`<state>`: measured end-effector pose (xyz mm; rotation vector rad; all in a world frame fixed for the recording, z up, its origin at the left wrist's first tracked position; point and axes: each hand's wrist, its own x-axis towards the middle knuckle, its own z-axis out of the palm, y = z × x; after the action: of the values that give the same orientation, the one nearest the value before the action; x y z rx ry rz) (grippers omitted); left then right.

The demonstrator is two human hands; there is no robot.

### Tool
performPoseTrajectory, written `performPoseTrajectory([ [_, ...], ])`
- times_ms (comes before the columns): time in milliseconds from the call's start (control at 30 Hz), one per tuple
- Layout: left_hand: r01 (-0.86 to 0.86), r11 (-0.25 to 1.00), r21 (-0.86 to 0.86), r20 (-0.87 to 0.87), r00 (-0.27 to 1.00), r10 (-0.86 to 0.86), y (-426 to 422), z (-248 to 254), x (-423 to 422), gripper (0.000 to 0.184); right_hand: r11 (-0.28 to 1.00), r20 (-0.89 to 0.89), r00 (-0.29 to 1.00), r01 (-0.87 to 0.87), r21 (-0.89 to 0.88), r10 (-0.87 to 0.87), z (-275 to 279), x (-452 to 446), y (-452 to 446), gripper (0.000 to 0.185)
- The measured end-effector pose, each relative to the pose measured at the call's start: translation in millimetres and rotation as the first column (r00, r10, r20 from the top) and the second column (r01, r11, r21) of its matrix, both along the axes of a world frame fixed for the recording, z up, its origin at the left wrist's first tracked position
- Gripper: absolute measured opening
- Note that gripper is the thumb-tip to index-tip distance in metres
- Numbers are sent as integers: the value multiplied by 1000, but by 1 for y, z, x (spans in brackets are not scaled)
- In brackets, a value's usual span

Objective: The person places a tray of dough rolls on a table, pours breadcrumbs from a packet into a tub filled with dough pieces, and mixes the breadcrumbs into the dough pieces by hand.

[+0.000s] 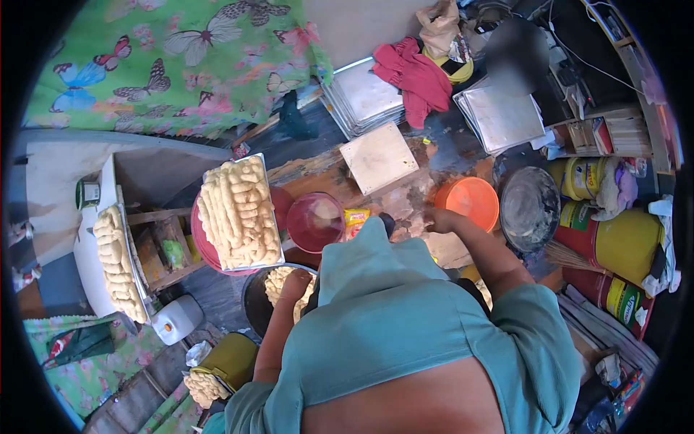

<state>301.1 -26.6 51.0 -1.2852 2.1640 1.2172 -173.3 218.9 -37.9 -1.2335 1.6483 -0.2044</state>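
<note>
My left hand (293, 284) is over the dark basin (253, 307), against the pale dough (278, 278) in it; its fingers are hidden. My right hand (438, 220) is low beside the left wall of the orange bucket (468, 205). Its fingers look curled together, and I cannot make out anything in them. To the left, a metal tray of shaped dough strips (237, 213) rests on a large pink basin (206, 253). A smaller pink bucket (315, 220) stands between that tray and a yellow packet (356, 217).
A square board (379, 158) lies ahead, with stacked metal trays (365, 94) behind it. A second tray stack (500, 116) stands further right. A dark round pan (530, 210) and yellow buckets (629, 246) are on the right. Another dough tray (119, 267) is far left, near a white jug (177, 318).
</note>
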Motion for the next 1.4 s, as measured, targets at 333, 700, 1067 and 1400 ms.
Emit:
performPoseTrajectory([
  [333,-667,743,55,21,745,667,-26,-18,77,22,940,-102,994,59,335,-26,-2,-25,49,45],
  [700,157,987,-30,97,983,-153,13,-72,106,27,954,-183,956,257,155,-228,17,-29,46,42],
  [1067,-314,927,203,0,947,320,-54,-74,175,30,934,-202,935,324,150,-292,37,44,85,47],
  [1400,281,958,49,-82,958,-276,-109,-118,137,22,736,-207,777,630,248,-595,54,121,172,45],
])
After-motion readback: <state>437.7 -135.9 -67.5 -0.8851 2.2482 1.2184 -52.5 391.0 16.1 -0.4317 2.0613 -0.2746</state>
